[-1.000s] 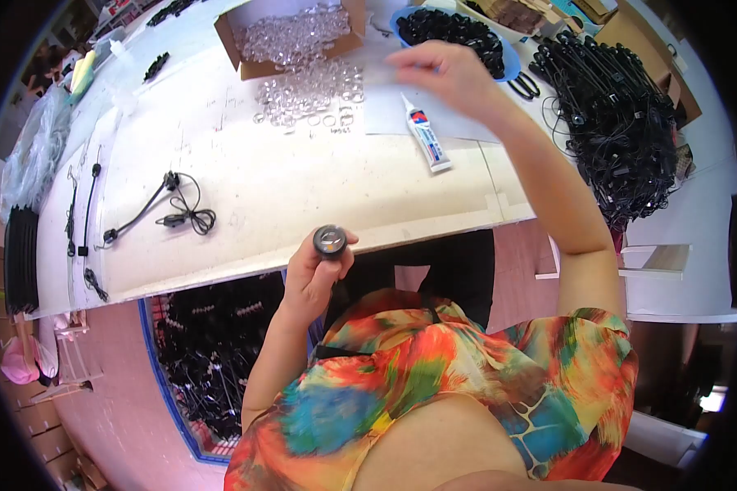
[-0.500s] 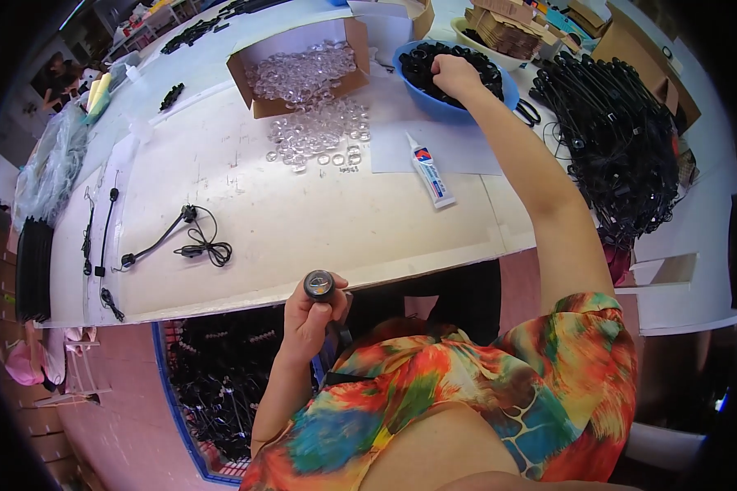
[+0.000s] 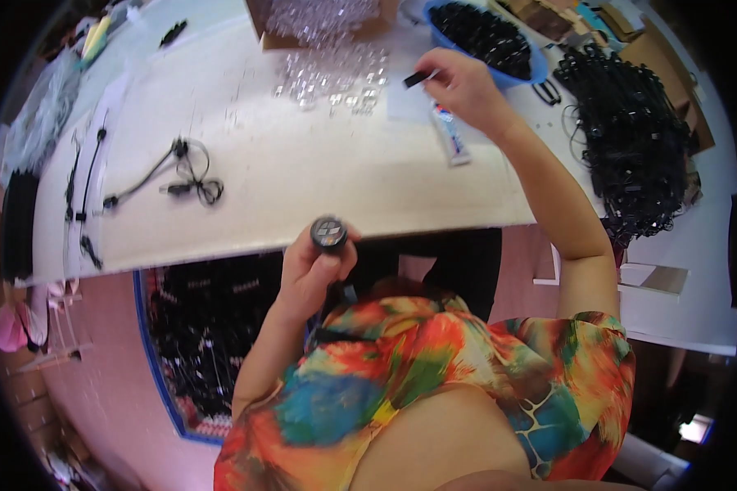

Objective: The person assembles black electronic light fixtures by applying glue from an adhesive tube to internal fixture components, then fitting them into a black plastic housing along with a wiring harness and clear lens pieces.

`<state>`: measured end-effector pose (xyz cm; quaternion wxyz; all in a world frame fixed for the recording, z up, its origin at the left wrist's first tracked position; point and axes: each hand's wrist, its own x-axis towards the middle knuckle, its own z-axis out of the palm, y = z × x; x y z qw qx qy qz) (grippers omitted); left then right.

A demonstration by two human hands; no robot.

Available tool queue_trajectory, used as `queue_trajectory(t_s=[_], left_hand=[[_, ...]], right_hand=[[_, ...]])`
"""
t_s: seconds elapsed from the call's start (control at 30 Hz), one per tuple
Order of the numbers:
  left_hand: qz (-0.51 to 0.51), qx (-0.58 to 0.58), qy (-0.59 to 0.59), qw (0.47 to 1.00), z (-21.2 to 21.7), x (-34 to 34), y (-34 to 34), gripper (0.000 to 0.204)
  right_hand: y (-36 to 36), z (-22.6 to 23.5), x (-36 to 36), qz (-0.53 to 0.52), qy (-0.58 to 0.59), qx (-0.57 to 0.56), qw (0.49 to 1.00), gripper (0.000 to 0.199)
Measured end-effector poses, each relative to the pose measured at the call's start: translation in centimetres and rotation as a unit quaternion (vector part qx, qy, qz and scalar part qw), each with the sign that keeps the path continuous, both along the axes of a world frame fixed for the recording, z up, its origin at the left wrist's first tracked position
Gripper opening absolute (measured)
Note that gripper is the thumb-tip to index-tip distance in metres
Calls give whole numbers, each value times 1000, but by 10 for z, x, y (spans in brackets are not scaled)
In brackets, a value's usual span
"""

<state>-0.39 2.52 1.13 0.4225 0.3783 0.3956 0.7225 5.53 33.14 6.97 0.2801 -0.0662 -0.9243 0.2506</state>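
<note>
A round black fitting with a glossy top (image 3: 329, 234) is near the front edge of the white table (image 3: 303, 180), clasped in the left hand (image 3: 309, 277). The right hand (image 3: 465, 88) pinches a short black piece (image 3: 415, 79) near the blue plastic bowl (image 3: 538, 74) of small black parts (image 3: 483, 39).

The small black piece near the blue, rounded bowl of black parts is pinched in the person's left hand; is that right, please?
Not quite: the head view shows the small black piece pinched in the right hand, not the left hand. It is indeed near the blue, rounded bowl.
</note>
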Motion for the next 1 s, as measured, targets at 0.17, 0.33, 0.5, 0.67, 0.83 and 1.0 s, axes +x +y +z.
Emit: queue_trajectory(t_s=[0.17, 0.33, 0.5, 0.67, 0.83, 1.0], left_hand=[[-20, 38, 6, 999, 4, -2, 1, 32], [7, 33, -6, 999, -2, -6, -11, 30], [24, 16, 0, 1000, 1, -8, -11, 26], [23, -27, 16, 999, -1, -4, 0, 31], [20, -27, 49, 998, -14, -5, 4, 30], [15, -22, 71, 997, -9, 1, 6, 30]], right_hand=[[-50, -49, -10, 87, -39, 98, 991, 14], [-53, -49, -5, 84, -139, 122, 979, 25], [-73, -32, -4, 79, -164, 56, 982, 38], [-77, -27, -3, 82, -182, -85, 976, 25], [-125, 40, 15, 230, -108, -101, 962, 27], [-134, 45, 23, 283, -104, -32, 953, 30]])
